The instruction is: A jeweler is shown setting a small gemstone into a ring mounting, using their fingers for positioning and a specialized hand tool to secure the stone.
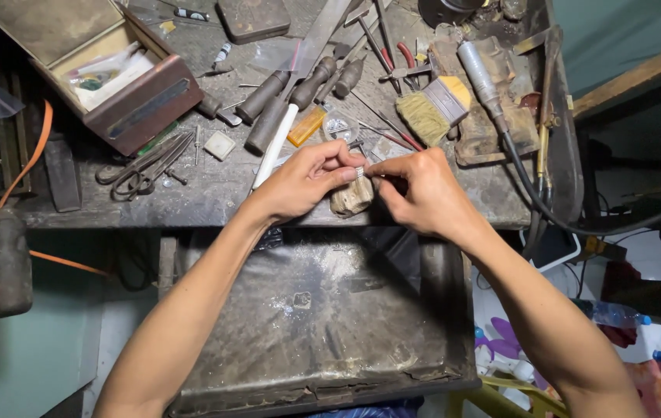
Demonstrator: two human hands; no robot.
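- The left hand (307, 182) and the right hand (415, 190) meet at the near edge of the worn surface (214, 193), just above a pale wooden peg (352, 197) that juts out toward the person.
- Between them sits a small silvery ring (360, 172), glittering as if set with tiny stones; the view is too small to be sure of that.
- Left fingers (339, 164) are pinched closed on the ring from its 9 o'clock side; the right fingers (381, 169) close on it from 3 o'clock, so both hands grip the same piece.
- The ring looks light, stiff and smooth, likely to slip and easy to lose if dropped; the plain flanks of the band are the safest hold, not the sparkling face, which may scratch or shed a stone.
- A dark metal tray (322, 325) lies below at 6 o'clock, dusted with bright filings.
- At 12 o'clock from the hands lie files with dark handles (268, 104); at 1 o'clock a flat brush (435, 108) and a grey rotary handpiece (481, 77) on its cable.
- At 9 o'clock lie scissors (144, 166); at 10 o'clock, an open box (113, 70).
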